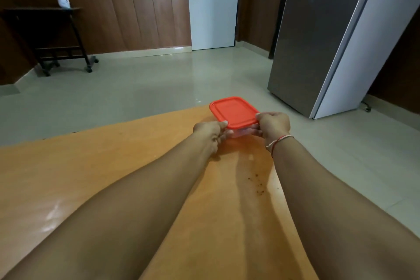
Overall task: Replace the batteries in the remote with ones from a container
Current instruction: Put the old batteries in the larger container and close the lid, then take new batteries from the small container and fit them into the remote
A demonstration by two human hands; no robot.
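A small clear plastic container with a red lid sits near the far corner of the orange wooden table. My left hand grips its near left corner, thumb on the lid's edge. My right hand grips the near right corner, thumb on the lid's rim and fingers under it against the clear wall. The lid lies flat on the container. What is inside is hidden. No remote shows in view.
Dark crumbs lie on the table near its right edge. Beyond the table stands a grey fridge at the right, a white door at the back and a dark wheeled stand at the left.
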